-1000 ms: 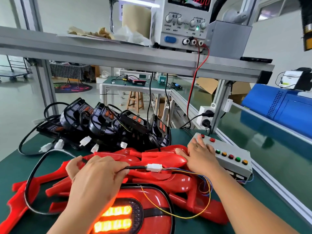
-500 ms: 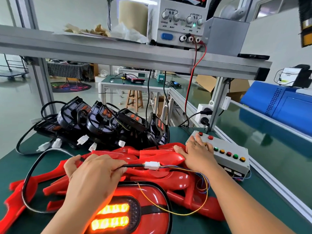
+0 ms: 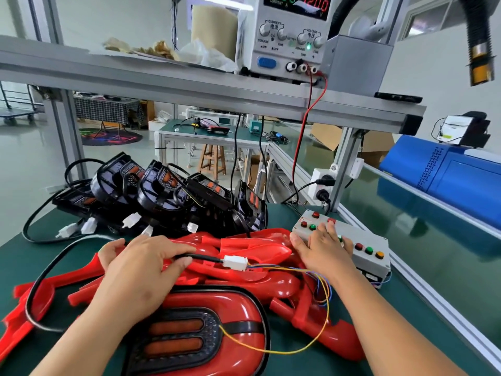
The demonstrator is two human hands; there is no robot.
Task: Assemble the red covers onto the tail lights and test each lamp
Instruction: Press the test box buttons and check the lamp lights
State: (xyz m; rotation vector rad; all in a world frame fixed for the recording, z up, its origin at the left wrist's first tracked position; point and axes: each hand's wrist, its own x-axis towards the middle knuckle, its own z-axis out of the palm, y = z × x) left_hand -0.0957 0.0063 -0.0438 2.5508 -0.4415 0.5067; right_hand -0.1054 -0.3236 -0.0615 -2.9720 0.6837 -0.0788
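Note:
An assembled tail light (image 3: 206, 332) with a red cover lies at the near edge, its two amber strips dark. My left hand (image 3: 138, 270) rests over its top and grips the black cable (image 3: 198, 257) just behind the white connector (image 3: 235, 262). Coloured wires run from that connector to the grey button box (image 3: 363, 256). My right hand (image 3: 322, 248) lies on the box with straight fingers pressing among its buttons. Loose red covers (image 3: 260, 248) are heaped under both hands. Several black lamp bodies (image 3: 162, 194) stand in a row behind them.
A power supply (image 3: 292, 36) sits on the aluminium shelf above, red lead hanging down. A socket strip (image 3: 322, 185) is fixed to the frame post. A blue machine (image 3: 447, 180) stands behind the right rail. Green mat (image 3: 406, 308) shows beside the box.
The lamp's two amber strips were lit in both earlier frames and are dark now. My right hand's fingers have shifted slightly on the button box. My left hand keeps its hold.

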